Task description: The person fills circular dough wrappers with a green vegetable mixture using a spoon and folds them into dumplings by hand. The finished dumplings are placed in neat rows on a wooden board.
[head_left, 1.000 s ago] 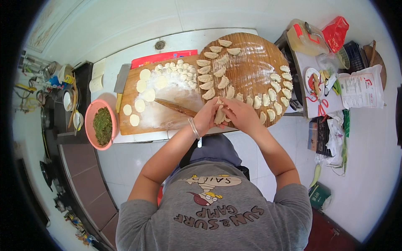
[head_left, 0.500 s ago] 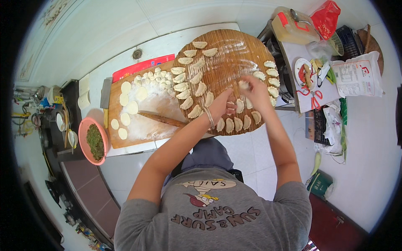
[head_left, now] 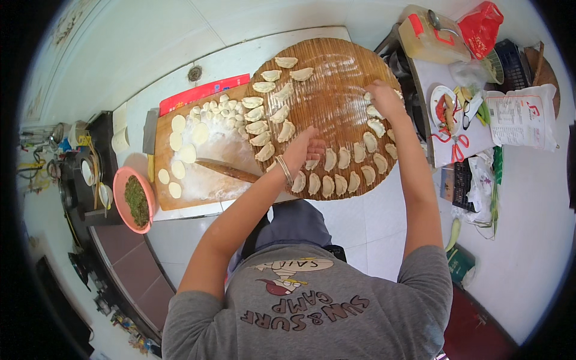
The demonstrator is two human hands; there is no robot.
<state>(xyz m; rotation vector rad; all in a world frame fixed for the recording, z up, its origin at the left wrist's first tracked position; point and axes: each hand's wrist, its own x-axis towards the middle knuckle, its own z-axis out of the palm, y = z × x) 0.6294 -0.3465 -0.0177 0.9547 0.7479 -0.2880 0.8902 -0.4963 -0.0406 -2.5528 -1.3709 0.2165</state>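
A round wooden tray [head_left: 336,90] carries several folded dumplings [head_left: 345,159] in curved rows. My right hand [head_left: 384,99] reaches to the tray's far right rim, its fingers closed on a dumpling [head_left: 368,96] that touches the tray beside the others. With its fingers loosely apart and nothing in it, my left hand [head_left: 303,149] hovers over the tray's near left part; a bracelet is on that wrist. To the left, a floured wooden board [head_left: 210,180] holds round wrappers [head_left: 179,124], small dough pieces [head_left: 225,111] and a rolling pin [head_left: 228,171].
A pink bowl of green filling [head_left: 137,201] stands left of the board. A red flat box [head_left: 204,93] lies behind the board. On the right, a small table holds a plate [head_left: 447,108], red scissors [head_left: 456,147], a white paper bag [head_left: 522,117] and a yellow jug [head_left: 429,39].
Both hands were pinching one dumpling together near my body. They have parted: the right hand moved out to the tray's far right rim with it, and the left hand stayed back, empty.
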